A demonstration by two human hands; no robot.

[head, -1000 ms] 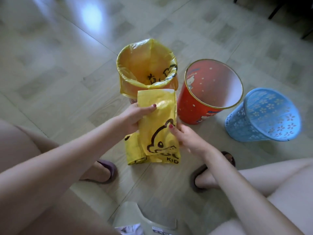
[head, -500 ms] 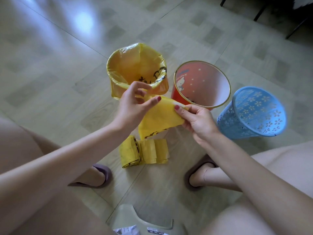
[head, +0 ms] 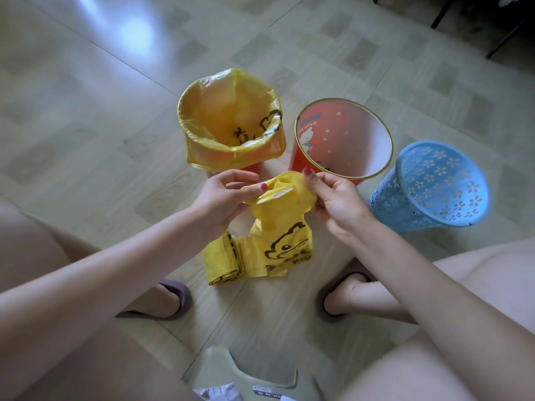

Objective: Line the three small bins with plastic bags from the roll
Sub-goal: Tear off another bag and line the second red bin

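The yellow bag [head: 279, 209] hangs between both hands above the floor, its mouth crumpled and just parting. It looks a thin, limp, slippery film, nearly weightless; best taken at the two layers of the top edge and rubbed apart. The left hand [head: 223, 198] pinches the near-left lip, fingers [head: 257, 189] clenched on the film; the right hand [head: 337, 198] pinches the opposite lip. Its printed lower end trails to the roll [head: 224, 263], lying on the floor tiles [head: 86, 134] below. Beyond stand the lined bin [head: 231, 123], its liner glossy and wrinkled, the bare red bin [head: 343, 138] with a smooth gold rim, and the perforated blue bin [head: 431, 186], rigid lattice plastic.
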